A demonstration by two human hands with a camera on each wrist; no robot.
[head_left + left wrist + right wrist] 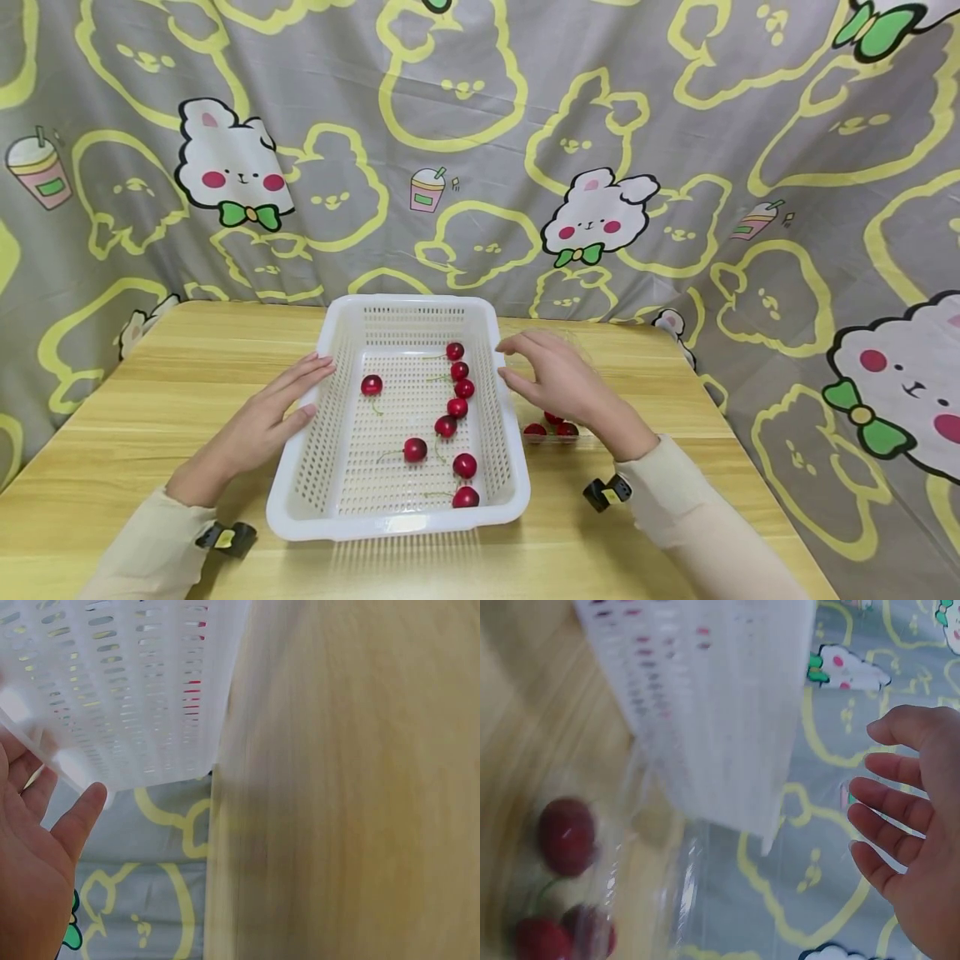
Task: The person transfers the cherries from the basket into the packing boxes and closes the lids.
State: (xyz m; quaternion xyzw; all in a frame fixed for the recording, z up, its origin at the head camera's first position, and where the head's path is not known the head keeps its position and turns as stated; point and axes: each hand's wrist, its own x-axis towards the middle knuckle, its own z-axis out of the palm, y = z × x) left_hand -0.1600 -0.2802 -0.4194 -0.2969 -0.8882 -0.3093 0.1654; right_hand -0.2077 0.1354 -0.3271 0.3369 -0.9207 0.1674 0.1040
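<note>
A white perforated plastic basket (pixel 397 527) sits on the wooden table with several dark red cherries (pixel 415 450) inside, some with green stems. My left hand (pixel 258 429) is at the basket's left rim, its fairly straight fingertips on the edge and the thumb (pixel 84 814) beside it. Across from it, my right hand (pixel 558 379) is by the right rim, holding nothing. Its fingers are spread and gently bent, with a gap between them and the basket wall (pixel 727 727) in the right wrist view. Below the right hand, more cherries (pixel 566 836) lie in a clear plastic container (pixel 686 892), partly hidden by the hand in the head view.
The wood-grain table (pixel 187 358) ends at a grey curtain (pixel 480 108) with yellow outlines and cartoon rabbits, which hangs behind it and along the sides. A black camera mount is on each wrist, the right one (pixel 607 493) below the cream sleeve's cuff.
</note>
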